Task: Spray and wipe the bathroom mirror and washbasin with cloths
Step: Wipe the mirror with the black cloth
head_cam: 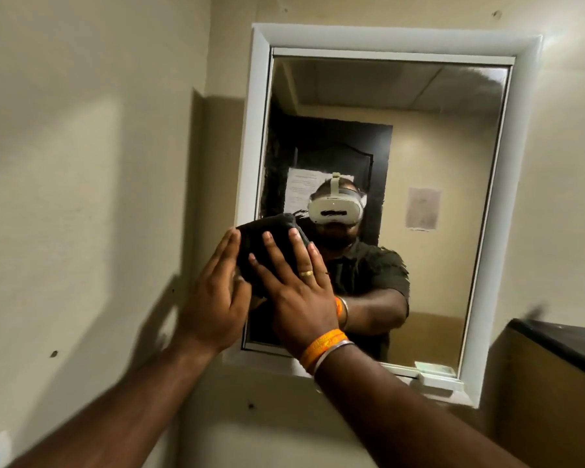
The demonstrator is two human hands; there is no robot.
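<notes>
A mirror (436, 157) in a white frame (260, 96) hangs on the beige wall. A folded black cloth (267, 231) lies against the mirror's lower left part. My right hand (298, 292) presses flat on the cloth with straight, spread fingers. My left hand (217, 298) lies edge-on against the cloth's left side, fingers straight, beside the frame. The washbasin is out of view.
A small pale bar, perhaps soap (434, 369), lies on the frame's bottom ledge at the right. A dark-topped ledge (561, 342) juts out at the right below the mirror. The mirror reflects a person and a dark door behind.
</notes>
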